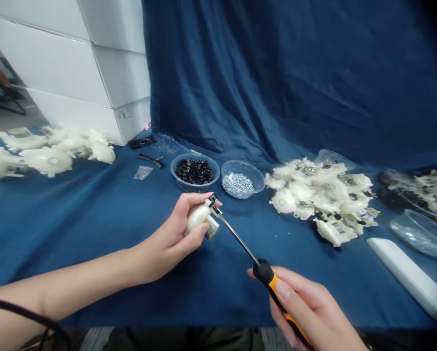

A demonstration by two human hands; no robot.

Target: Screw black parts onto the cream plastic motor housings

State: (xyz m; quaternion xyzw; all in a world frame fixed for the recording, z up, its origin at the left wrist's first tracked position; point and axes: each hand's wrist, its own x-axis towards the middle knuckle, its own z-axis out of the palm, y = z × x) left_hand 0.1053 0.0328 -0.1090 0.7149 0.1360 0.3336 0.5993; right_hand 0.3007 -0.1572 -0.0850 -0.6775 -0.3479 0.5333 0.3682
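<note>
My left hand (174,236) grips a small white plastic housing (198,218), with a metal-and-black fitting at its end. My right hand (306,307) holds a screwdriver (266,278) with an orange-and-black handle. Its steel shaft slants up to the housing, and the tip meets the dark fitting at the top of the housing. My left fingers hide part of the housing.
On the blue cloth (94,229) stand a clear bowl of black small parts (172,170) and a clear bowl of silver screws (262,180). White plastic parts lie heaped at right (320,190) and left (46,160). A long white bar (404,275) lies at front right.
</note>
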